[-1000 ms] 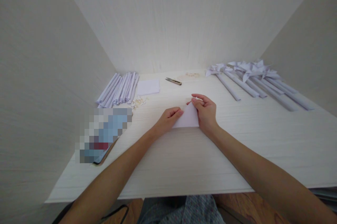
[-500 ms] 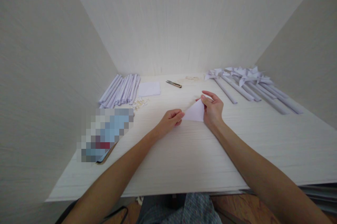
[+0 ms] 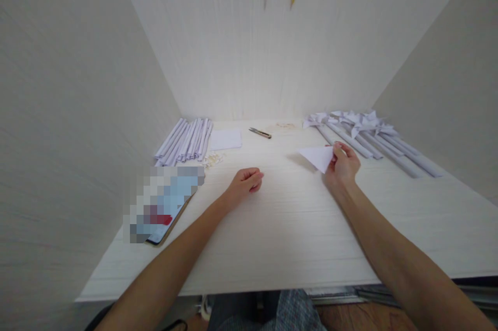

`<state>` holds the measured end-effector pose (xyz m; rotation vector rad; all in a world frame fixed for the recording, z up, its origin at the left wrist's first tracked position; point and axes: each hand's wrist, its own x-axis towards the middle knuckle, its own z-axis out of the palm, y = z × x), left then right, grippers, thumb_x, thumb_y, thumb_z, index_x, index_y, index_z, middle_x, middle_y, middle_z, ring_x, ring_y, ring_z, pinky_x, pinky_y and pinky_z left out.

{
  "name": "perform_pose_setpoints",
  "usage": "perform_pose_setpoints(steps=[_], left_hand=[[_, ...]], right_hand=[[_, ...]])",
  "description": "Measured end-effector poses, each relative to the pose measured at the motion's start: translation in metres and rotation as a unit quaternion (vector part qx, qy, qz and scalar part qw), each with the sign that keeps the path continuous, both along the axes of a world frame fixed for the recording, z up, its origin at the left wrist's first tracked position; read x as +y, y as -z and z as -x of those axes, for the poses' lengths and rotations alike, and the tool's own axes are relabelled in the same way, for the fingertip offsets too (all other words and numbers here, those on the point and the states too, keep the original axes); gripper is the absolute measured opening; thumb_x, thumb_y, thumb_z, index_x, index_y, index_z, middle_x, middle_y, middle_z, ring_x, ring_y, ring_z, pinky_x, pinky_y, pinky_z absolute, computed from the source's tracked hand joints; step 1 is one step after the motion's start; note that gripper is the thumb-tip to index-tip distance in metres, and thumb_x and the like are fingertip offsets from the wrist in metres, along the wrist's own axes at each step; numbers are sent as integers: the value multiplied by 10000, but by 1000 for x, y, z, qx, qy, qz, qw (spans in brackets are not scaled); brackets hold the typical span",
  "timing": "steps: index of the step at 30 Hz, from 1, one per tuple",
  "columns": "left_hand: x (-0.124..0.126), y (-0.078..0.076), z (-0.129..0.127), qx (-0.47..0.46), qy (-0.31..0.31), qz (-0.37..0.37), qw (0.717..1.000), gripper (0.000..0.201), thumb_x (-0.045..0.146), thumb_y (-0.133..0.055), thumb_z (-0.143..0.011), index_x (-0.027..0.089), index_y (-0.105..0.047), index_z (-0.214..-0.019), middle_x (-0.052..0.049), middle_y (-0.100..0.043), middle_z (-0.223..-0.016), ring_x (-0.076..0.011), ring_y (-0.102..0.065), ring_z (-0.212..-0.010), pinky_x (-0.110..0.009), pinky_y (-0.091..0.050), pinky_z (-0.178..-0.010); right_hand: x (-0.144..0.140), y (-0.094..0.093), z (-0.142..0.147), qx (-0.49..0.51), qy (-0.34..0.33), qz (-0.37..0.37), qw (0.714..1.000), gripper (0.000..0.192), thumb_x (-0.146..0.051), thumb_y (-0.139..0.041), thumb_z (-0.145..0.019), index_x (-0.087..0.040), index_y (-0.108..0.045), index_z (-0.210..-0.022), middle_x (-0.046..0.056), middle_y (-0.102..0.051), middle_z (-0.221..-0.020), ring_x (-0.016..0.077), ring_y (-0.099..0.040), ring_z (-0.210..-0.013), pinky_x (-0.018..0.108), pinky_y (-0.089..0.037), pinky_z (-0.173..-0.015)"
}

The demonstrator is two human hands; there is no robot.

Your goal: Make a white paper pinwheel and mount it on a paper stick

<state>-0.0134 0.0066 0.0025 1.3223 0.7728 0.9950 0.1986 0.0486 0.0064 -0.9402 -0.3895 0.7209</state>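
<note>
White tabletop (image 3: 280,227) fills a pale-walled alcove. Above it, right of centre, a folded paper triangle (image 3: 319,156) is pinched at its right corner by the right hand (image 3: 342,167), arm stretched forward. Well apart, the left hand (image 3: 244,184) rests on the table, fingers loosely curled on nothing. Paper pinwheels (image 3: 365,131) lie just beyond; small scissors (image 3: 260,133) near the back wall.

Single head view, looking forward and down, table (image 3: 280,227) close (walled alcove)
</note>
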Motion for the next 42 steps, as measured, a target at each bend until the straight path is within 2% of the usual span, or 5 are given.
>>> perform_pose_setpoints(steps=[7,10,18,28,42], left_hand=[[12,-1,-3,-86,-147,57,984,380,503,-579,-642,171,-532,-821,-8,-592,-758,-110,-557,-670,-238,-397,-612],[15,6,-3,-52,-209,26,976,325,470,-589,-647,155,-509,-654,22,-528,-638,-85,-496,-607,-212,-373,-577],[17,9,4,-3,-271,10,962,357,415,-560,-660,180,-337,-510,75,-289,-478,-53,-266,-445,-202,-199,-430],[6,4,-6,76,-98,52,991,359,488,-590,-611,159,-462,-544,53,-413,-474,-63,-354,-423,-207,-229,-416],[20,7,7,35,-310,15,950,412,451,-577,-637,184,-313,-469,74,-258,-436,-48,-254,-409,-212,-170,-414]], right_hand=[[-17,3,43,-119,-183,-2,976,262,-291,-718,-532,-176,-521,-660,-79,-512,-384,59,-447,-354,173,-314,-377],[-29,3,56,-162,-239,17,957,286,-320,-719,-544,-184,-500,-665,-55,-560,-415,99,-526,-389,192,-341,-399],[-38,7,58,-242,-532,85,807,306,-445,-647,-623,-170,-516,-651,-22,-599,-490,94,-506,-421,207,-320,-429],[-39,2,62,-305,-569,46,763,364,-490,-577,-661,-177,-446,-531,-77,-358,-460,54,-272,-421,214,-158,-397],[-47,-2,66,-386,-508,30,770,309,-378,-536,-691,-184,-417,-480,-73,-315,-434,56,-259,-417,220,-162,-407]])
